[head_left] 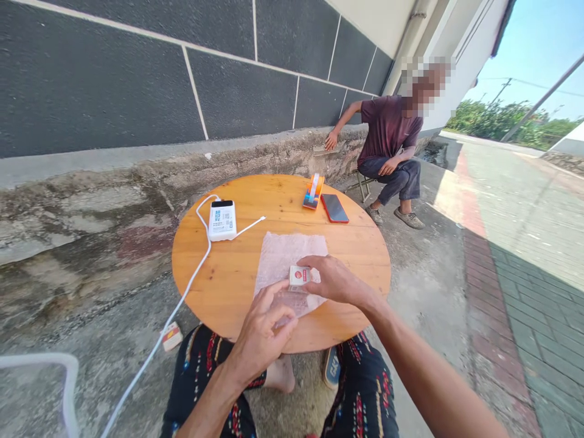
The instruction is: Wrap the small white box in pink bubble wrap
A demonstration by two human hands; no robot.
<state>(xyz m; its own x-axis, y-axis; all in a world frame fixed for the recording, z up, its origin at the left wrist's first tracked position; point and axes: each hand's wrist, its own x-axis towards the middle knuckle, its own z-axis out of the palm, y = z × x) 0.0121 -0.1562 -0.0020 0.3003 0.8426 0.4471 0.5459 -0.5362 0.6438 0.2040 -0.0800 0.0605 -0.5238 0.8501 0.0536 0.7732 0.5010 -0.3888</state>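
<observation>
The right hand (332, 277) grips the box (298, 275), likely light, stiff, best held by its sides, with wrap (274, 258) beneath and the left hand (264, 322), fingers parted, just beside it.

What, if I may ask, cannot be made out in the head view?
Head view:
Box: right side, hidden by the right hand.
Sheet: lower left part, hidden by the left hand.
Cable: lower stretch, cut off by the bottom edge.
White device: fine print, too small to read.
</observation>
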